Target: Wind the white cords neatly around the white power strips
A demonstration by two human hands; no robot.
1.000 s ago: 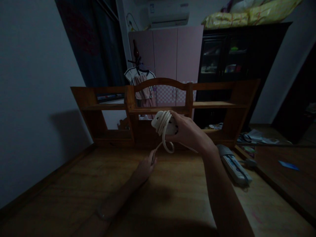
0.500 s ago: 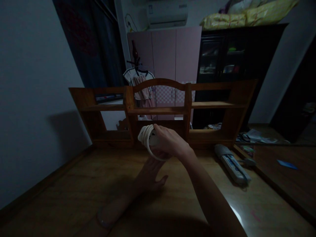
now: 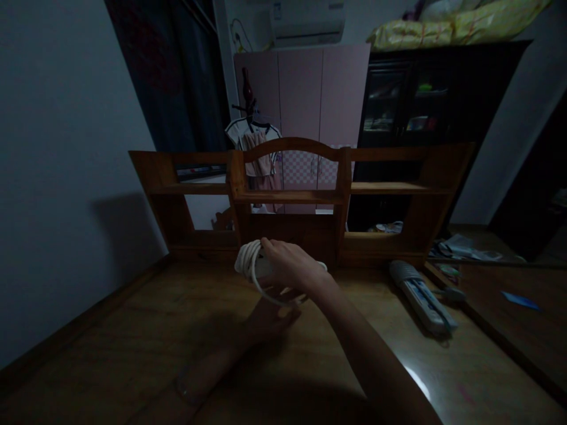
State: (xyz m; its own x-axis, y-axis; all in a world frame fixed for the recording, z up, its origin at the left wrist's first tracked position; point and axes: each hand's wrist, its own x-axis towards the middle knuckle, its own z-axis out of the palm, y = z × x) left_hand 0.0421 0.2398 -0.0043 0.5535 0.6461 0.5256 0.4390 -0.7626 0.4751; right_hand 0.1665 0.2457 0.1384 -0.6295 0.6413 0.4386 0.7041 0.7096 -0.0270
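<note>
My right hand (image 3: 292, 267) is closed from above on a white power strip (image 3: 264, 268). Its white cord (image 3: 248, 260) is wound round the left end, and a loose loop hangs below my fingers. Most of the strip is hidden by this hand. Lower down, my left hand (image 3: 268, 321) is beneath the loop in shadow. Its thumb stands apart and the hand looks open, though its fingertips are hidden behind the loop and the strip. I cannot tell whether it touches the cord.
A second power strip (image 3: 423, 301), its grey cord wrapped round one end, lies on the wooden tabletop (image 3: 146, 330) at right. Behind my hands stands a wooden shelf unit (image 3: 287, 198). A wall (image 3: 66, 177) rises at left. A blue packet (image 3: 520, 300) lies beyond the table's right edge.
My right hand has moved down and slightly left with the power strip. My left thumb has come up closer to the hanging cord loop. The view has shifted slightly.
</note>
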